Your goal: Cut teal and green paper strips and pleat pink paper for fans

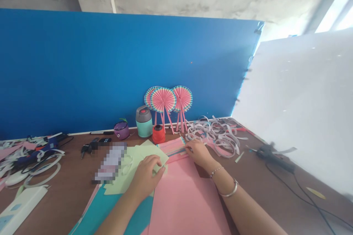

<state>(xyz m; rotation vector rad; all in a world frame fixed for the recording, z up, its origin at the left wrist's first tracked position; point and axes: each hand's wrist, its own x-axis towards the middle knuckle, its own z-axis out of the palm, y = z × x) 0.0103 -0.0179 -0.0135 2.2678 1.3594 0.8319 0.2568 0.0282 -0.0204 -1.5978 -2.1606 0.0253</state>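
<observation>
My left hand (146, 176) lies with curled fingers on a stack of pale green paper sheets (129, 169), pressing them to the table. My right hand (199, 153) reaches forward with its fingertips pinching the edge of a pleated pink and teal paper strip (173, 147). A large pink sheet (182, 202) lies under and between both forearms, beside a teal sheet (110, 209) at the left. Three finished pink round paper fans (165, 100) lean against the blue board behind.
A blue partition (110, 69) backs the brown table; a white board (303, 106) stands on the right. Curled white paper strips (217, 134) lie at the back right. A teal jar (143, 122), purple pot (121, 130), red tape roll (158, 134), glue gun (273, 156) with cable, and keys (88, 148) surround the work.
</observation>
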